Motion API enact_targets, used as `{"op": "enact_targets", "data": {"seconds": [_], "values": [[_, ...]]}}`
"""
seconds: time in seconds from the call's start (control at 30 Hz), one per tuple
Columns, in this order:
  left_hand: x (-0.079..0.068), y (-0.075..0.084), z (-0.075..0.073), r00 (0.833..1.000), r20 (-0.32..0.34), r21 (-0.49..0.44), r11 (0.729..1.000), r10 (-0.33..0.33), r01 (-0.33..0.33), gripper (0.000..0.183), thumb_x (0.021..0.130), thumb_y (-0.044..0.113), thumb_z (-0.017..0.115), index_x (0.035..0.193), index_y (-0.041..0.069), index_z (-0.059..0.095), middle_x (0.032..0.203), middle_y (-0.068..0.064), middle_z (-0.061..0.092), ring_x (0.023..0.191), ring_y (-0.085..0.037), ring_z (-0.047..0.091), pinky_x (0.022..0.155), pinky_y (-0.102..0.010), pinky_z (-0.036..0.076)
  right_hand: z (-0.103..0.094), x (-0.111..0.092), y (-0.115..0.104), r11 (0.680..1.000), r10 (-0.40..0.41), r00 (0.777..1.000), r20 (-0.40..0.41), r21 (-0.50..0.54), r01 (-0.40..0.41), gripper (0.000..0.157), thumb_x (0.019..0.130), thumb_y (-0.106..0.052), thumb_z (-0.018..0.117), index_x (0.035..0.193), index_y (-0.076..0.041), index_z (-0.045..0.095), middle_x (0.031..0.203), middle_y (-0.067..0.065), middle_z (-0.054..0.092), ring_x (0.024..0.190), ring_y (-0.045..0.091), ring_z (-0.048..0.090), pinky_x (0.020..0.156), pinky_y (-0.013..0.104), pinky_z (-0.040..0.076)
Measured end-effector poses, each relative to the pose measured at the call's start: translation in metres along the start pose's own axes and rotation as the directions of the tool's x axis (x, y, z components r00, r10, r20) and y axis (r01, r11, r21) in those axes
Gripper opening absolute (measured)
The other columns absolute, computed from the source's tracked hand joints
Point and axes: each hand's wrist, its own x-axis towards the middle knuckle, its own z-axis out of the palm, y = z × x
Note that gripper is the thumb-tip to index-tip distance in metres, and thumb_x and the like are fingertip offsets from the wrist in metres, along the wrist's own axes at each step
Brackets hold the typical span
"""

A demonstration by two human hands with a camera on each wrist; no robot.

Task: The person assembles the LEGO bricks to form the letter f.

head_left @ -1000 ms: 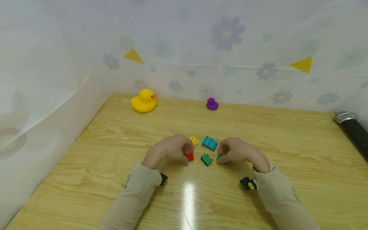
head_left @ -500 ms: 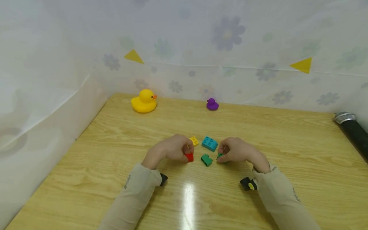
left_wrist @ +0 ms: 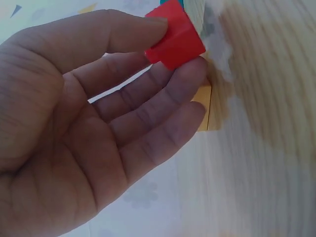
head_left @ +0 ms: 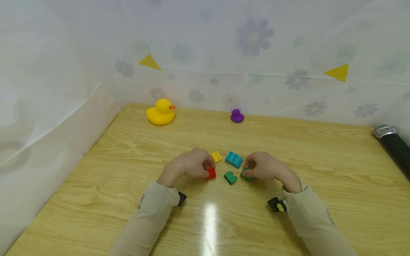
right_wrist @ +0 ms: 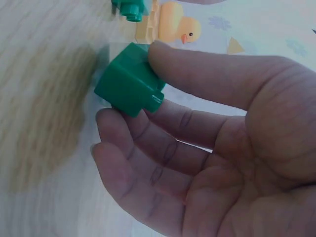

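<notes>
Between thumb and fingers my left hand (head_left: 196, 164) pinches a red toy brick (left_wrist: 178, 42), tilted in the left wrist view. My right hand (head_left: 263, 166) pinches a green toy brick (right_wrist: 129, 81) by its sides, its stud turned toward the palm in the right wrist view. In the head view a second green brick (head_left: 230, 177) lies on the table between the hands. Behind it is a blue brick (head_left: 234, 159) with several studs. A yellow brick (head_left: 216, 157) sits just beyond the left fingers, partly hidden by them.
A wooden table (head_left: 128, 156) bears everything. At its back stand a yellow rubber duck (head_left: 161, 112) and a small purple duck (head_left: 237, 116). A black microphone (head_left: 392, 145) lies at the right edge. A flowered white sheet (head_left: 205, 53) hangs behind.
The red brick has turned in the left fingers, its studs no longer facing up. The green brick in the right hand has also tilted a little. Both arms stay nearly in place.
</notes>
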Motion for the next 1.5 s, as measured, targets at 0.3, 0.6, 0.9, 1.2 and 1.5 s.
{"op": "enact_targets", "data": {"seconds": [0.3, 0.6, 0.9, 1.2, 1.5], "values": [[0.000, -0.009, -0.002, 0.990, -0.140, -0.074, 0.997, 0.026, -0.036, 0.019, 0.087, 0.009, 0.066, 0.106, 0.011, 0.068, 0.105, -0.002, 0.064, 0.093, -0.018, 0.056, 0.083, -0.033, 0.049, -0.005, -0.004, 0.001, 0.998, -0.040, 0.988, -0.147, 0.045, 0.048, 0.016, 0.092, -0.018, 0.064, 0.098, -0.002, 0.064, 0.087, 0.003, 0.063, 0.076, 0.015, 0.059, 0.066, 0.032, 0.050], [0.001, -0.010, -0.003, 0.965, -0.247, -0.150, 0.980, 0.088, -0.128, 0.018, 0.089, 0.008, 0.064, 0.107, 0.008, 0.066, 0.100, -0.004, 0.064, 0.085, -0.017, 0.060, 0.077, -0.027, 0.052, -0.004, -0.002, -0.002, 0.988, -0.068, 0.973, -0.218, 0.124, 0.097, 0.016, 0.096, -0.015, 0.060, 0.105, -0.003, 0.062, 0.095, 0.008, 0.062, 0.082, 0.023, 0.065, 0.067, 0.031, 0.053], [0.003, -0.010, -0.002, 0.912, -0.384, -0.196, 0.953, 0.142, -0.231, 0.022, 0.088, 0.005, 0.064, 0.111, 0.005, 0.065, 0.101, -0.006, 0.065, 0.088, -0.019, 0.064, 0.079, -0.028, 0.053, -0.002, 0.001, -0.001, 0.981, -0.127, 0.942, -0.310, 0.104, 0.167, 0.018, 0.094, -0.010, 0.061, 0.110, -0.001, 0.061, 0.101, 0.010, 0.062, 0.090, 0.025, 0.063, 0.076, 0.037, 0.054], [0.005, -0.009, -0.002, 0.901, -0.398, -0.221, 0.935, 0.173, -0.277, 0.026, 0.088, 0.004, 0.064, 0.114, 0.000, 0.063, 0.109, -0.009, 0.066, 0.095, -0.022, 0.063, 0.084, -0.030, 0.052, 0.000, 0.001, -0.003, 0.955, -0.142, 0.934, -0.328, 0.202, 0.216, 0.022, 0.094, -0.012, 0.062, 0.113, -0.003, 0.061, 0.110, 0.011, 0.061, 0.102, 0.030, 0.061, 0.085, 0.043, 0.052], [0.002, -0.004, -0.001, 0.909, -0.378, -0.225, 0.934, 0.177, -0.276, 0.025, 0.088, 0.004, 0.064, 0.112, 0.000, 0.064, 0.106, -0.009, 0.067, 0.089, -0.020, 0.065, 0.082, -0.029, 0.053, 0.001, 0.003, -0.008, 0.933, -0.127, 0.925, -0.359, 0.274, 0.235, 0.024, 0.093, -0.011, 0.063, 0.116, -0.002, 0.061, 0.113, 0.012, 0.063, 0.103, 0.029, 0.061, 0.082, 0.034, 0.054]]}}
